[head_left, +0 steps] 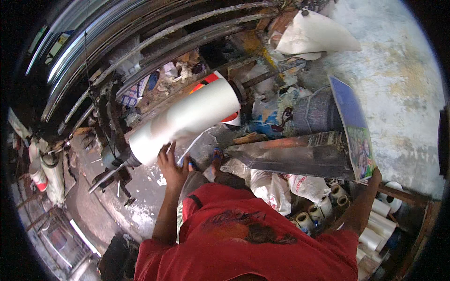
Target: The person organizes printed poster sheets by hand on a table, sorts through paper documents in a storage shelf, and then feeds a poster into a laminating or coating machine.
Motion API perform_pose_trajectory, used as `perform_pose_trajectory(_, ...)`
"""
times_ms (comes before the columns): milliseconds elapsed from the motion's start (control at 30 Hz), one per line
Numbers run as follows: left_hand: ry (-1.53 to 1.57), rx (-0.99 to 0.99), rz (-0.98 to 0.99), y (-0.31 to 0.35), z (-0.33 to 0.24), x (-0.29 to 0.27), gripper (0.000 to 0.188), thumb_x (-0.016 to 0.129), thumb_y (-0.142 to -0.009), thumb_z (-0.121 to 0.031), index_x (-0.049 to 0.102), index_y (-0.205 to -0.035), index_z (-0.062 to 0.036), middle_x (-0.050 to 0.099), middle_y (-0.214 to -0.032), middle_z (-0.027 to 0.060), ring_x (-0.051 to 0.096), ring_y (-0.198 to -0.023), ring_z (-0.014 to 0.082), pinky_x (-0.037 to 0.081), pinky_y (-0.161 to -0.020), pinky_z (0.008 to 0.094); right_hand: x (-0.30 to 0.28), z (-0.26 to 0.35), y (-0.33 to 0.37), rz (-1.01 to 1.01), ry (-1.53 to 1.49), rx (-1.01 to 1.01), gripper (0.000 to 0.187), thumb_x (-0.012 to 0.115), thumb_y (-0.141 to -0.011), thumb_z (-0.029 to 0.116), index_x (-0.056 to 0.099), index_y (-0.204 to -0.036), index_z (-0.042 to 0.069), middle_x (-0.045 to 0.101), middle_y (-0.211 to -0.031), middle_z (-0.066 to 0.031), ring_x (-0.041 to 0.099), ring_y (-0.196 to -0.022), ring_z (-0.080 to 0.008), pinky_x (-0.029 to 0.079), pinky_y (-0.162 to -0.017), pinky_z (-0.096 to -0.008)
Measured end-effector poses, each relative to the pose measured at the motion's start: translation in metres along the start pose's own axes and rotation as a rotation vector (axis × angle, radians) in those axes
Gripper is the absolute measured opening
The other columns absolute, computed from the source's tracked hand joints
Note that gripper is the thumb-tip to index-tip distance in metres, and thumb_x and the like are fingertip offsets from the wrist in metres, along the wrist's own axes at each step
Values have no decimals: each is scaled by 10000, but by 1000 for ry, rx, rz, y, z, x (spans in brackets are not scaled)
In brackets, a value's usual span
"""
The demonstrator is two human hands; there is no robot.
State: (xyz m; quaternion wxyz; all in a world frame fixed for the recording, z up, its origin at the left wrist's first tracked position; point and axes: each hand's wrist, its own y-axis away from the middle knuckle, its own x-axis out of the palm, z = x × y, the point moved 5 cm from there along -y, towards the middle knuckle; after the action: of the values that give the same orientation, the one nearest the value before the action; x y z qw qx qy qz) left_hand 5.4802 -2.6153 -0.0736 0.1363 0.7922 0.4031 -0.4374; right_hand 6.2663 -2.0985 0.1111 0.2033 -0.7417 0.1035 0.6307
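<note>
A large roll of white film (187, 119) lies on a metal shaft in front of me, slanting up to the right. My left hand (172, 164) is at its near lower edge, fingers spread and holding nothing; the fingertips look to be touching the roll or just beside it. Far to my right, my right hand (373, 177) is at the lower corner of a thin printed panel (355, 126), blue above with a colourful picture below. Its fingers appear closed on the edge, partly hidden. That panel stands upright against the end of a long dark metal trough (295, 157).
A dark drum (316, 112) stands behind the trough. White sacks (271, 189) and several small film rolls (315, 213) lie below it. Metal rollers and bars (154, 44) cross the upper left. White sheeting (314, 35) hangs by the pale wall. The shaft end (101, 182) juts out left.
</note>
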Motion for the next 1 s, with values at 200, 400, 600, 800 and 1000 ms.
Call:
perform_pose_trajectory(200, -392, 145, 80, -53, 15, 36, 907, 663, -747, -626, 348, -1462, -166, 307, -1515, 131, 229, -1416, 352, 151, -1120, 564, -59, 19, 29, -488, -32, 105, 575, 501, -950, 464, 573, -1211, -44, 608, -1182, -217, 584, -1079, -349, 464, -926, -402)
perform_pose_trajectory(400, -499, 144, 48, -62, 31, 52, 948, 569, -729, -744, 341, -1473, -202, 289, -1530, 107, 212, -1423, 343, 112, -1130, 547, -112, 361, 344, 212, -1012, -896, 426, 466, -974, 322, 554, -1212, -20, 536, -1258, -181, 523, -1137, -343, 408, -968, -389)
perform_pose_trajectory(600, -530, 163, 77, -74, 16, 49, 969, 582, -712, -754, 377, -1451, -161, 331, -1500, 128, 255, -1405, 327, 151, -1127, 524, 111, 524, 460, 306, -523, -1469, 262, 511, -932, 206, 584, -1089, 10, 578, -1088, -169, 562, -994, -369, 460, -833, -427)
perform_pose_trajectory(800, -486, 117, 59, -65, 29, 49, 939, 574, -711, -768, 400, -1443, -207, 310, -1522, 106, 227, -1425, 307, 138, -1134, 520, 105, 544, 467, 496, -833, -1646, 111, 551, -907, 93, 603, -976, 24, 607, -887, -178, 604, -851, -383, 495, -712, -450)
perform_pose_trajectory(1000, -455, 110, -32, -41, 31, 65, 902, 583, -742, -724, 384, -1454, -208, 287, -1535, 109, 198, -1432, 341, 120, -1127, 563, 89, 505, 465, 727, -921, -1317, 98, 540, -916, 86, 562, -866, 5, 542, -702, -180, 563, -626, -322, 434, -589, -395)
